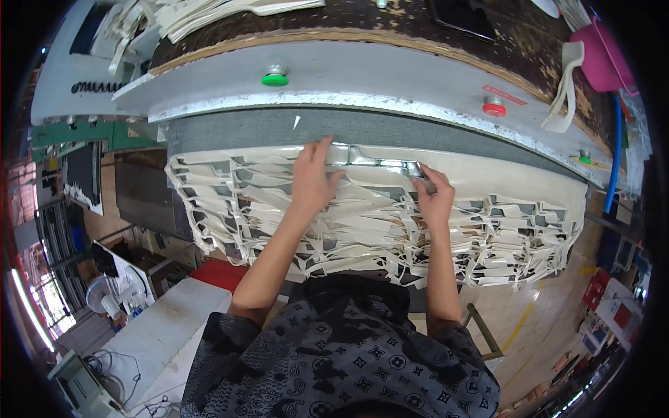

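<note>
I take the grey press machine (390, 80) as my landmark; it fills the upper half of the view, with a dark felt-like bed (265, 129) running along its front edge. Draped over that bed and hanging off its near side is the big cream sheet (529, 209), already punched full of cut-outs, so it reads as a lattice of thin strips. On top of the sheet, close against the machine's front, sits a metal cutting die (376, 160), a narrow steel outline lying flat.

My left hand (313, 182) lies spread, fingers loosely extended, pressing on the sheet at the die's left end, fingertips touching the steel; it grips nothing that I can see. My right hand (435, 195) is at the die's right end, fingers curled down onto the frame, though I cannot tell whether they truly close round it.

I judge the die stiff, fairly heavy for its size, and sharp on its lower edge, so it is best taken by both ends from above. The sheet looks limp and light, and the strips would snag or tear if dragged.

On the machine's top face sit a green button (275, 76) towards the left and a red button (495, 106) towards the right.
</note>
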A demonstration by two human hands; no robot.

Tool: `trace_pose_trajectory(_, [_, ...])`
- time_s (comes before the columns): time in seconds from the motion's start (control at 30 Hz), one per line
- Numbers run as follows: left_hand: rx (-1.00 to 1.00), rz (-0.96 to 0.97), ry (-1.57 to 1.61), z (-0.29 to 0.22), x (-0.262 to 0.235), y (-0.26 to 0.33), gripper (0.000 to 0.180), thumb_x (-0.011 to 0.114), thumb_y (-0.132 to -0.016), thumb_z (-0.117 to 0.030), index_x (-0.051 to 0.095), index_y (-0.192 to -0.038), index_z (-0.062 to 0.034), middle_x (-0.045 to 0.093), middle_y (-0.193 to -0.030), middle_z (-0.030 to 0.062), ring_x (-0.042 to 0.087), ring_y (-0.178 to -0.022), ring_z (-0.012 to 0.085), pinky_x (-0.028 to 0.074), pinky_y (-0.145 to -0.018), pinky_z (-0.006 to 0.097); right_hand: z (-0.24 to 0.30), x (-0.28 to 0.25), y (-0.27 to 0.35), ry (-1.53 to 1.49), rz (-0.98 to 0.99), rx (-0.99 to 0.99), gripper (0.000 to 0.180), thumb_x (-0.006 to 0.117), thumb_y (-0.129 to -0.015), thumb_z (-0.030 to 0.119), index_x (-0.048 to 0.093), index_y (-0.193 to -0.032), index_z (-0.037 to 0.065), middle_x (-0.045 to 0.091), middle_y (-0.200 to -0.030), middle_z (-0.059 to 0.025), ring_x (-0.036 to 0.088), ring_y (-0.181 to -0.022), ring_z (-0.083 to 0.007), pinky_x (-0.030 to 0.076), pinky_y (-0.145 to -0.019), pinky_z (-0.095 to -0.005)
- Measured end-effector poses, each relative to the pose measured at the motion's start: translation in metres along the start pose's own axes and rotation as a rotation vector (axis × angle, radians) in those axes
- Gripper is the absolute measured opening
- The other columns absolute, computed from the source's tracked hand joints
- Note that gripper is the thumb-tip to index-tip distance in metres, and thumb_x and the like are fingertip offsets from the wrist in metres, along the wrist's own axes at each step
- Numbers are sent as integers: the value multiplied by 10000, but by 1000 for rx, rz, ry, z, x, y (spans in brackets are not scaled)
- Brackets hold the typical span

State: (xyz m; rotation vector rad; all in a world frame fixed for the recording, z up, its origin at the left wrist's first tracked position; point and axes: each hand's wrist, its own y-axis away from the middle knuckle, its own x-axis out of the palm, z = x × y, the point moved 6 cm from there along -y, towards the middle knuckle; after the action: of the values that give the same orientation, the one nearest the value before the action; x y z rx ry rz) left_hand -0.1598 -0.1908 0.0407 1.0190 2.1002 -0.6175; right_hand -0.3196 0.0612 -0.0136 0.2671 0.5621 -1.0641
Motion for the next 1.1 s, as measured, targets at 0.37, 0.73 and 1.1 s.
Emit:
trace_pose_trajectory(0.37, [-2,-122,32,32,7,21,636,860,-803,-77,619,-1391,-93,681,-1180,184,625,-1127,410,502,-987,474,0,15,3,30,-12,-144,463,910,-738,28,822,-1187,102,811,-1074,-77,655,-967,-243,518,-956,-364])
trace_pose_trajectory(0.73, [-27,-253,118,59,18,39,628,885,-816,-151,659,-1386,-15,727,-1118,182,666,-1037,361,533,-929,425,-4,19,2,111,29,-152,486,908,-771,129,788,-1242,143,782,-1122,-38,650,-1045,-254,444,-998,-391])
trace_pose_trajectory(1.1, [-764,355,1214,-16,29,102,475,673,-1060,-458,687,-1195,-3,714,-900,112,663,-736,175,560,-698,318,129,-12,41,374,245,-650,425,869,-802,260,758,-1205,186,701,-1182,-7,614,-1160,-235,307,-1005,-464])
